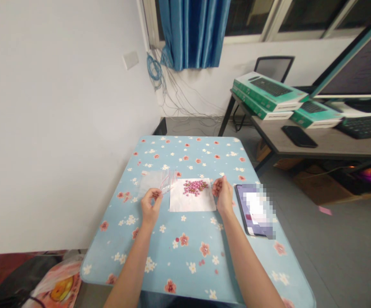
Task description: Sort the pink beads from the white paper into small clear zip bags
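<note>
Our left hand [151, 204] pinches the near edge of a clear plastic bag [153, 182] between thumb and fingertips. Our right hand [223, 194] is curled at the right edge of the white paper [192, 205]; whether it holds anything, we cannot tell. Between our hands, pink beads [195, 187] lie piled on the paper's far part. Farther right, a phone [257, 209] rests on the flowered table [182, 256].

Here's the desk [333, 144], green boxes [269, 92] stacked on it; a black phone [299, 136] lies flat near its front edge; a monitor [360, 64] looms over its right side; behind it, a chair [273, 68]; beyond its left end, a blue curtain [193, 34].
</note>
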The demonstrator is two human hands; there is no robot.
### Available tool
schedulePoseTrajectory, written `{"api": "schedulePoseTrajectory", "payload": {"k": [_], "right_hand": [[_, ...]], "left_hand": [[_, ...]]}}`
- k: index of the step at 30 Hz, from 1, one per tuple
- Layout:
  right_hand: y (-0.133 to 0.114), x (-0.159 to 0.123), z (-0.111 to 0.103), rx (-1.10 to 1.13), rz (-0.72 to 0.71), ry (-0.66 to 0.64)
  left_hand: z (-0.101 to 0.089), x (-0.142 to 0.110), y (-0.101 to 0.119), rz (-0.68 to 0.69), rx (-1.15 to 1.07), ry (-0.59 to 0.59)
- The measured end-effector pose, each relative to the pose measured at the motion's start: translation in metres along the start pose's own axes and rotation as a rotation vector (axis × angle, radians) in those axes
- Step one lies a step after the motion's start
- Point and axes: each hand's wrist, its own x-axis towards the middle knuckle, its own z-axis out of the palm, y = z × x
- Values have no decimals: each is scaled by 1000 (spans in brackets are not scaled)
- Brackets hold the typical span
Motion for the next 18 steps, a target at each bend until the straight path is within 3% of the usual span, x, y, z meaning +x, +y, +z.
{"api": "schedulePoseTrajectory", "payload": {"k": [18], "right_hand": [[1, 0, -1, -58, -31, 1]], "left_hand": [[0, -1, 2, 23, 15, -11]]}}
